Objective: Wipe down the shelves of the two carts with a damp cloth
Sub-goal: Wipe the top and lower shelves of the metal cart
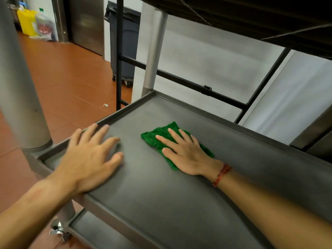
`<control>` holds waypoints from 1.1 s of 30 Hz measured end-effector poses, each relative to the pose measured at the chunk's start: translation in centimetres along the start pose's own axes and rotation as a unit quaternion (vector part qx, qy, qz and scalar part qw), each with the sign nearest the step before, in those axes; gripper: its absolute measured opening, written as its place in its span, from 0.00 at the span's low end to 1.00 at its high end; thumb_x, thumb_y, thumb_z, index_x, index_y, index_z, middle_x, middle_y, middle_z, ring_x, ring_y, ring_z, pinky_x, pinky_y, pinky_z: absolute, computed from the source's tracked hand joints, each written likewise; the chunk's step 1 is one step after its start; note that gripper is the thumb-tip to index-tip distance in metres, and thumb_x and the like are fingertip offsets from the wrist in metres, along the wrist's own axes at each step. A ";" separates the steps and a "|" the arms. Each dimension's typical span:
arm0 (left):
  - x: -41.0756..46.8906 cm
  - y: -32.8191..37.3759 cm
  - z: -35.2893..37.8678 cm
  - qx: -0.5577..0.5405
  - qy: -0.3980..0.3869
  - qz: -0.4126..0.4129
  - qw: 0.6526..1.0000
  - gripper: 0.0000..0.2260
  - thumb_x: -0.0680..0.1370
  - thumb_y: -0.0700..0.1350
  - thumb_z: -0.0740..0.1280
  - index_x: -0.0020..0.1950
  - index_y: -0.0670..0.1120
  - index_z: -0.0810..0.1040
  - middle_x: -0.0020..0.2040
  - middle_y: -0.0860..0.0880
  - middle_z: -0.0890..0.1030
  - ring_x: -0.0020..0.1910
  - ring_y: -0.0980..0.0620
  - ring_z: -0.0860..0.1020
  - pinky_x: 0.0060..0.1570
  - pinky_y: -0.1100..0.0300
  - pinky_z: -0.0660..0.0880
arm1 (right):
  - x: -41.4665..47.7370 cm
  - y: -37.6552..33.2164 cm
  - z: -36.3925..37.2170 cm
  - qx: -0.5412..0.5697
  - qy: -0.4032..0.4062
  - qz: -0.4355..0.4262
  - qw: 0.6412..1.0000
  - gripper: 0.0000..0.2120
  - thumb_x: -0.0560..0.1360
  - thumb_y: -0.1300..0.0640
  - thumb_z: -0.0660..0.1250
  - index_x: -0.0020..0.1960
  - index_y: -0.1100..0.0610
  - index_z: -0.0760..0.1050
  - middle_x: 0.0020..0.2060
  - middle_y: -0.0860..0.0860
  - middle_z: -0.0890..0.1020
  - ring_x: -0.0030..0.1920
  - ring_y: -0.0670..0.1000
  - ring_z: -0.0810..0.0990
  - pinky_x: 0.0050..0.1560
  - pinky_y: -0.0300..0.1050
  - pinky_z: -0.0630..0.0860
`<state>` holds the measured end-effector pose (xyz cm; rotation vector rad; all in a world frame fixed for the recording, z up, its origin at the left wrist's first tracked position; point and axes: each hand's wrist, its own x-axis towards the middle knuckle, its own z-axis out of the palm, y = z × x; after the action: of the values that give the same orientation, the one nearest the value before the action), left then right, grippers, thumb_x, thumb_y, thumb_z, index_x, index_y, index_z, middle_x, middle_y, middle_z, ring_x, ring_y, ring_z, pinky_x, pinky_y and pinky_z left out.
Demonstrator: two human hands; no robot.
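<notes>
We press the green cloth (pixel 158 139) flat on the cart's middle shelf (pixel 161 194) with our right hand (pixel 186 151), fingers (pixel 170 142) spread for even pressure. Our left hand (pixel 89 155), fingers splayed, braces the near-left corner to steady the cart.

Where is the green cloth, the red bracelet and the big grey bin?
green cloth (pixel 161 132): head view, bare far part.
red bracelet (pixel 221 174): head view, strands across wrist.
grey bin (pixel 129 47): head view, its side.

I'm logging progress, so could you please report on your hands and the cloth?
Right hand flat on green cloth, pressing it on the cart shelf. Left hand flat, braced near shelf corner. No obstacle seen ahead of cloth.
</notes>
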<state>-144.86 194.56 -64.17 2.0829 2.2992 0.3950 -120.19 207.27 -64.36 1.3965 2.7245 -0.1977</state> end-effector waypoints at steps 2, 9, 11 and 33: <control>-0.9 3.2 0.5 -0.039 -0.006 0.031 0.999 0.38 0.70 0.68 0.36 0.76 0.60 0.64 0.81 0.51 0.53 0.80 0.48 0.47 0.77 0.47 0.43 | 0.2 0.0 0.0 -0.002 0.001 0.000 1.000 0.23 0.82 0.36 0.42 0.76 0.28 0.43 0.81 0.46 0.43 0.80 0.54 0.39 0.77 0.63 0.38; -2.0 5.5 2.5 -0.042 -0.018 0.064 0.997 0.34 0.72 0.68 0.40 0.75 0.59 0.64 0.80 0.57 0.55 0.79 0.52 0.53 0.76 0.47 0.50 | 3.3 4.1 -0.8 -0.012 0.019 0.052 0.998 0.24 0.82 0.36 0.43 0.77 0.31 0.45 0.81 0.47 0.45 0.80 0.53 0.43 0.78 0.60 0.39; -2.3 5.6 2.2 -0.022 -0.036 0.075 0.996 0.27 0.75 0.65 0.50 0.68 0.57 0.74 0.74 0.54 0.71 0.73 0.49 0.69 0.69 0.42 0.66 | 5.2 6.6 -1.5 -0.014 0.027 0.109 0.994 0.25 0.81 0.35 0.43 0.78 0.33 0.46 0.81 0.49 0.46 0.80 0.56 0.44 0.77 0.61 0.40; -1.8 5.9 2.7 -0.038 -0.025 0.057 0.997 0.35 0.71 0.63 0.34 0.76 0.60 0.60 0.79 0.60 0.57 0.77 0.55 0.52 0.75 0.51 0.49 | -5.0 2.6 0.0 -0.024 -0.005 -0.037 0.999 0.23 0.81 0.37 0.46 0.75 0.27 0.44 0.81 0.45 0.42 0.80 0.49 0.39 0.78 0.55 0.37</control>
<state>-138.44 193.74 -65.93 2.1688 2.1095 0.4190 -115.14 204.73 -63.98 1.2814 2.7555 -0.1431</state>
